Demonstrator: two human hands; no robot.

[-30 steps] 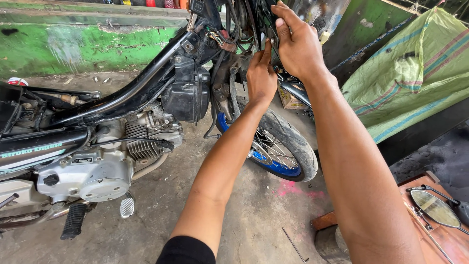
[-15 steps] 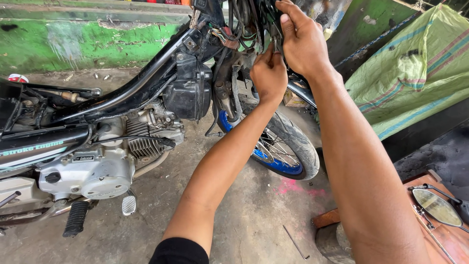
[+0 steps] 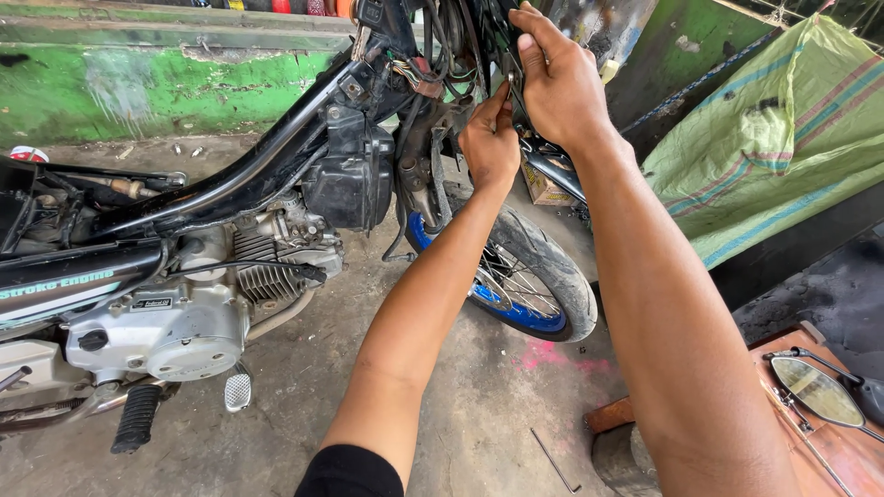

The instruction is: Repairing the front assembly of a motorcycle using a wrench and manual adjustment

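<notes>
A stripped black motorcycle frame point(image 3: 249, 179) stands on a concrete floor, its silver engine point(image 3: 166, 327) at lower left and a blue-rimmed front wheel point(image 3: 529, 276) at centre. Both my arms reach up to the steering head, where a bundle of cables and wires point(image 3: 442, 46) hangs. My right hand point(image 3: 557, 87) grips a dark part at the top of the front fork. Just below it, my left hand point(image 3: 488, 143) pinches something small against the same part; what it is cannot be made out.
A green painted wall point(image 3: 157, 74) runs behind the bike. A green striped sack point(image 3: 783, 129) lies at right. A detached mirror point(image 3: 815, 387) rests on a reddish board point(image 3: 829, 451) at lower right. A thin metal rod point(image 3: 552, 460) lies on the floor, and a small cardboard box point(image 3: 543, 189) sits beyond the wheel.
Both hands stay at the steering head. My left hand has shifted slightly lower under my right hand, and the view has drifted a little.
</notes>
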